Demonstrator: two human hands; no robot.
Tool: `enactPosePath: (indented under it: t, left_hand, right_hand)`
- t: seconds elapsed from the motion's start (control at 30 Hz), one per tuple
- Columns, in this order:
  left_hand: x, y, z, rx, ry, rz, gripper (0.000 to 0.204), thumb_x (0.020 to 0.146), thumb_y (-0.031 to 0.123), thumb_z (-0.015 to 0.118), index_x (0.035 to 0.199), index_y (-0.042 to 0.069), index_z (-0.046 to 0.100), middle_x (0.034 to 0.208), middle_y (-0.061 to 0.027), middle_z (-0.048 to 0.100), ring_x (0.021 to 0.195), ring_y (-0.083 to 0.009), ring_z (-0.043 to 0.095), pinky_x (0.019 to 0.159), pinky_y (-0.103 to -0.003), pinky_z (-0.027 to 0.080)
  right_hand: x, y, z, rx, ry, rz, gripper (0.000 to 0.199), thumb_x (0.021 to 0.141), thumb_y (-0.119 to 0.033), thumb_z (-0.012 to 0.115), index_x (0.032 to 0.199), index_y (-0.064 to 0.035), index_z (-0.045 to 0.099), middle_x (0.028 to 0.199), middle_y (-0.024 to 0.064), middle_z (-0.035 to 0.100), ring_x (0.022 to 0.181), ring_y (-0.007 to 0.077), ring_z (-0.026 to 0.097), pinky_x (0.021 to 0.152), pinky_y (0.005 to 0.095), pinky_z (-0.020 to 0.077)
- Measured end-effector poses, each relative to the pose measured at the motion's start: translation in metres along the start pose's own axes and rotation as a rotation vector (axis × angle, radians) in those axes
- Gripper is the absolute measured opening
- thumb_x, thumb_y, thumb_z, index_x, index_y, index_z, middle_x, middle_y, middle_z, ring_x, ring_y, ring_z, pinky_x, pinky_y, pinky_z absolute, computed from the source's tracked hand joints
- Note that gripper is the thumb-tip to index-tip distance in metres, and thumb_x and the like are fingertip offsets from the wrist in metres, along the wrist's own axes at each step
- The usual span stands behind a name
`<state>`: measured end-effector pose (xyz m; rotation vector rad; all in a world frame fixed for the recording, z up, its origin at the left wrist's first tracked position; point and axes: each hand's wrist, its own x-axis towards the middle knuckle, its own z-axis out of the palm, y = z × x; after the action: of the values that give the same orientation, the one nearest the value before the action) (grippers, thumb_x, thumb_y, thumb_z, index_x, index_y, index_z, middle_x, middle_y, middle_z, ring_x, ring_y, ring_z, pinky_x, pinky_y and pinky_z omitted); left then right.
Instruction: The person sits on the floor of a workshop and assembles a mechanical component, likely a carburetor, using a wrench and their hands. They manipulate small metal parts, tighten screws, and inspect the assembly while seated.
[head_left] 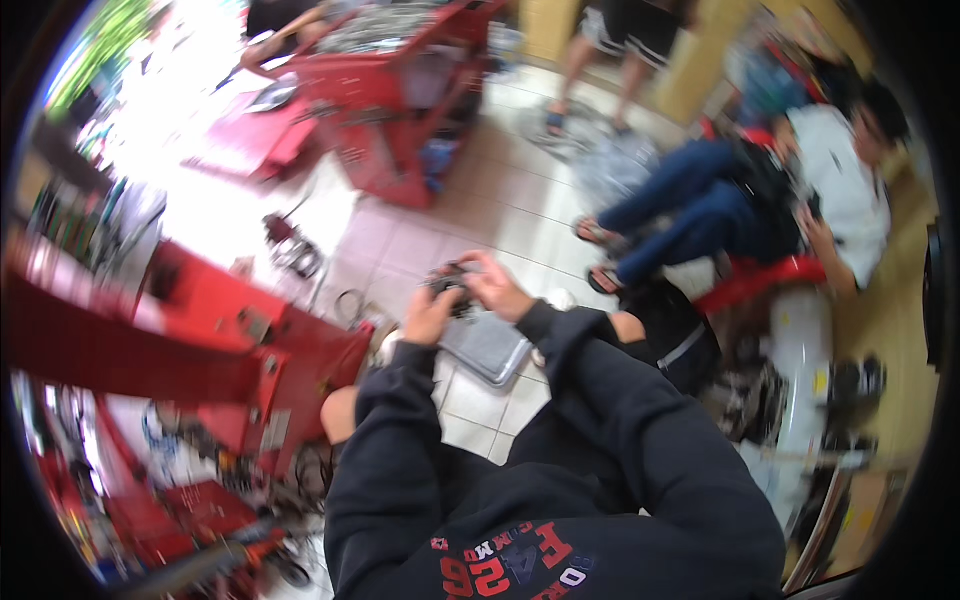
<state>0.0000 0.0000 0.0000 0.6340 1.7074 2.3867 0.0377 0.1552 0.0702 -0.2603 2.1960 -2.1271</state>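
Head view: L hand & R hand both grasp a small dark part, prob. to keep it steady, o/ far edge of grey tray.

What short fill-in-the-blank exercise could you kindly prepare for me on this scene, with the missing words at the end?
1. Counting the bare left hand and the bare right hand, the number of hands on the small dark metallic part is ____.
2. The large red metal machine frame stands on the person's ____ side.
3. The seated person in long blue trousers wears a ____ shirt.

Missing words: two; left; white.
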Motion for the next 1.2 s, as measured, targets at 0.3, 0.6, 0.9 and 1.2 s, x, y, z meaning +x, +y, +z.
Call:
enactPosePath:
  t: [0.3,0.6,0.9,1.2]
  left_hand:
    - [-0.044,-0.116,-0.103,-0.058,-0.035,-0.512,0.05,0.091,0.0,0.054,0.139,-0.006,0.04,0.114,-0.0121,0.058,0.098,-0.0157,0.06,0.086,-0.028,0.051]
    - [-0.042,-0.093,-0.073,-0.044,-0.079,-0.461,0.055,0.091,-0.003,0.053,0.143,-0.004,0.036,0.107,-0.0068,0.057,0.092,-0.0112,0.057,0.084,-0.023,0.047]
    - [-0.05,-0.105,-0.097,0.014,-0.074,-0.444,0.049,0.093,0.0,0.051,0.141,-0.002,0.04,0.106,-0.0058,0.057,0.089,-0.0099,0.056,0.081,-0.023,0.047]
    - [-0.06,-0.103,-0.1,-0.016,-0.034,-0.42,0.05,0.093,-0.001,0.048,0.141,-0.006,0.035,0.113,-0.0137,0.058,0.098,-0.017,0.061,0.088,-0.029,0.05]
  right_hand:
    - [0.003,0.202,0.046,0.38,0.047,0.051,0.03,0.097,0.0,0.038,0.125,-0.009,0.042,0.113,0.0044,0.061,0.068,0.0053,0.046,0.064,0.0226,0.0426]
    - [-0.011,0.173,0.015,0.099,0.044,-0.151,0.029,0.093,-0.003,0.044,0.122,-0.0062,0.045,0.114,0.0124,0.061,0.106,0.0279,0.061,0.093,0.0379,0.0452]
    - [-0.014,0.169,0.024,-0.046,0.005,-0.066,0.029,0.092,-0.006,0.049,0.12,-0.0083,0.047,0.098,0.0145,0.065,0.085,0.0251,0.063,0.074,0.0361,0.0479]
    - [-0.014,0.202,0.049,-0.083,0.173,-0.071,0.03,0.094,-0.028,0.058,0.104,-0.0011,0.054,0.071,0.0143,0.062,0.065,0.0251,0.059,0.061,0.0373,0.0455]
